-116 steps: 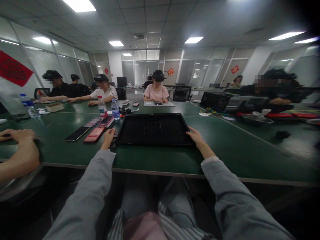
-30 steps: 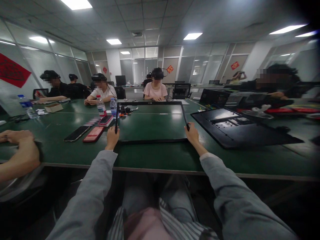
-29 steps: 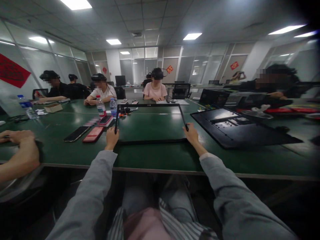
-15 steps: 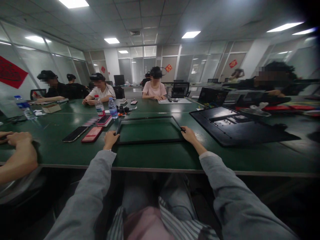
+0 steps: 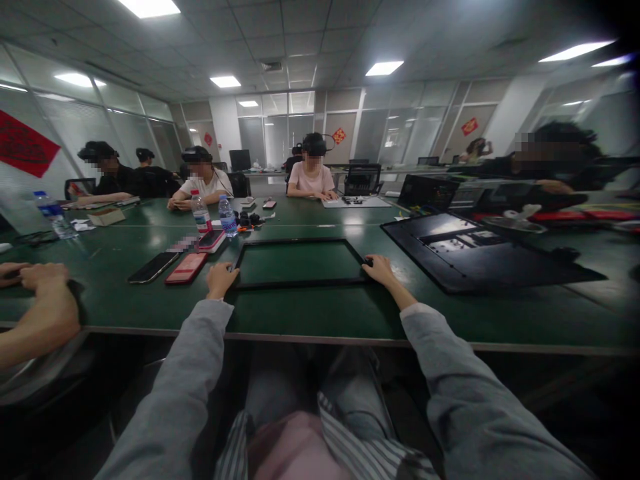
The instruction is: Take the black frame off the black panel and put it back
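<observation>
A thin black rectangular bezel, like a monitor's front frame, lies flat or nearly flat on the green table in front of me. Its middle is hollow, and the green surface shows through. My left hand is closed on the left side bar near its front corner. On the opposite side, my right hand grips the right bar, also near the front. Parts of both side bars are hidden by my fingers.
A large black panel, like a screen's back cover, rests to the right. Left of the bezel are a red phone, a black phone and two bottles. A neighbour's arm leans on the table at far left. Other people sit across the table.
The bezel's far edge has come down a little, so it sits flatter against the table. Both hands keep their hold on its sides.
</observation>
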Demonstrator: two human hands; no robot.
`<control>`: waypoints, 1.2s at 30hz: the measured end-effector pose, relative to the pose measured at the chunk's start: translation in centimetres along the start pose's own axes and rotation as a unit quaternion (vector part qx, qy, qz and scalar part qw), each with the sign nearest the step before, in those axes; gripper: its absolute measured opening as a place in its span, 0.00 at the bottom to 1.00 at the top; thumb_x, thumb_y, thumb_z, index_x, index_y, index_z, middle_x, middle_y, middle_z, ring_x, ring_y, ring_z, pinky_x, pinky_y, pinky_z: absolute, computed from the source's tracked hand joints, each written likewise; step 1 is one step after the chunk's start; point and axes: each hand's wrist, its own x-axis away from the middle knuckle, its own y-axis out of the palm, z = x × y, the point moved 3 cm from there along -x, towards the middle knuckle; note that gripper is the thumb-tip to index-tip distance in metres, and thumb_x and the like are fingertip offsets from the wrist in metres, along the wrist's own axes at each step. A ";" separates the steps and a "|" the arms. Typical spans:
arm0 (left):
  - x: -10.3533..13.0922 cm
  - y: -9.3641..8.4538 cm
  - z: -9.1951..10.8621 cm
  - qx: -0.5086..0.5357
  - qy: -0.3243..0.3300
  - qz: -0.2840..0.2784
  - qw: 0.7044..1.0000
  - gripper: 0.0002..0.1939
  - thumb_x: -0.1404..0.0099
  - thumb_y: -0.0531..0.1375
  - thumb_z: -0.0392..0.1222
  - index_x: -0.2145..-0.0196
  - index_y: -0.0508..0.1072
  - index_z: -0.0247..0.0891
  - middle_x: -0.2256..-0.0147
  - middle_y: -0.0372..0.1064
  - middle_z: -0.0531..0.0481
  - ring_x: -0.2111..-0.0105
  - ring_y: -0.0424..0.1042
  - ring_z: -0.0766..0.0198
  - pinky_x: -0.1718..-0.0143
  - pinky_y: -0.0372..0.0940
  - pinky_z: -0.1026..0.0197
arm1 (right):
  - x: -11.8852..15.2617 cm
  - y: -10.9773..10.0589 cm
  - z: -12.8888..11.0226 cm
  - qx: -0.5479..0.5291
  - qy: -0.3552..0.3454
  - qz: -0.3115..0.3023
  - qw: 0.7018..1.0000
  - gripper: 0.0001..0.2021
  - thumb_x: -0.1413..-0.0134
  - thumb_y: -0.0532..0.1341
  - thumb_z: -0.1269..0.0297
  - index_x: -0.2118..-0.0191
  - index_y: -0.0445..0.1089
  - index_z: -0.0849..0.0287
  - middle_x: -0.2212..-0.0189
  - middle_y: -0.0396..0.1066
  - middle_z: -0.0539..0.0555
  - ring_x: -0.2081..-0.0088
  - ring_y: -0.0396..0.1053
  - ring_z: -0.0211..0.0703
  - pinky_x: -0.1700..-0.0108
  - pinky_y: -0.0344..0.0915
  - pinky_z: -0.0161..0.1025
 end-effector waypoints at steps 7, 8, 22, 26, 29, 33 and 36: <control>0.4 -0.1 0.1 0.004 0.007 0.003 1.000 0.24 0.34 0.60 0.53 0.45 0.80 0.42 0.44 0.74 0.39 0.44 0.70 0.44 0.49 0.65 0.50 | 0.2 0.0 0.1 -0.001 0.010 -0.010 1.000 0.21 0.45 0.58 0.67 0.46 0.74 0.66 0.47 0.72 0.66 0.42 0.66 0.56 0.38 0.57 0.47; 0.4 -0.2 0.2 0.006 0.009 0.005 1.000 0.24 0.34 0.60 0.53 0.45 0.80 0.42 0.44 0.74 0.39 0.44 0.70 0.44 0.49 0.65 0.50 | 0.2 -0.1 0.1 -0.004 0.010 -0.011 1.000 0.21 0.45 0.58 0.68 0.46 0.74 0.65 0.47 0.73 0.66 0.42 0.66 0.56 0.38 0.57 0.47; 0.9 -0.3 0.8 0.005 -0.002 0.010 1.000 0.23 0.32 0.57 0.52 0.45 0.79 0.43 0.41 0.71 0.40 0.41 0.64 0.42 0.44 0.62 0.43 | 0.1 0.3 0.4 -0.018 0.018 0.009 1.000 0.20 0.42 0.57 0.65 0.46 0.76 0.64 0.48 0.72 0.66 0.44 0.66 0.56 0.38 0.59 0.51; 0.9 -0.2 0.9 -0.003 -0.008 0.023 1.000 0.22 0.32 0.57 0.53 0.47 0.80 0.43 0.42 0.70 0.38 0.41 0.63 0.41 0.44 0.61 0.40 | 0.1 0.4 0.6 -0.017 0.030 0.022 0.999 0.19 0.42 0.58 0.64 0.48 0.77 0.62 0.49 0.73 0.64 0.45 0.66 0.56 0.39 0.61 0.52; 1.0 -0.3 1.1 -0.009 0.008 0.035 0.999 0.19 0.32 0.57 0.51 0.51 0.81 0.42 0.43 0.71 0.39 0.42 0.63 0.42 0.44 0.60 0.40 | 0.3 0.2 0.3 -0.024 0.026 0.019 0.999 0.18 0.42 0.58 0.64 0.49 0.77 0.62 0.49 0.72 0.65 0.44 0.66 0.56 0.40 0.62 0.52; 1.5 -1.0 1.8 -0.007 0.036 0.082 0.996 0.16 0.31 0.57 0.47 0.53 0.81 0.42 0.45 0.71 0.38 0.42 0.62 0.43 0.43 0.58 0.41 | 0.8 -0.6 -0.6 -0.039 0.005 0.045 0.998 0.19 0.39 0.55 0.65 0.47 0.75 0.64 0.48 0.72 0.66 0.43 0.65 0.57 0.39 0.60 0.52; 2.3 -2.3 2.7 0.004 0.040 0.140 0.989 0.18 0.29 0.54 0.46 0.49 0.78 0.41 0.43 0.69 0.38 0.40 0.59 0.43 0.41 0.55 0.40 | 1.1 -1.8 -1.4 -0.061 -0.008 0.109 0.992 0.21 0.36 0.52 0.65 0.42 0.71 0.66 0.47 0.71 0.68 0.42 0.63 0.59 0.39 0.59 0.53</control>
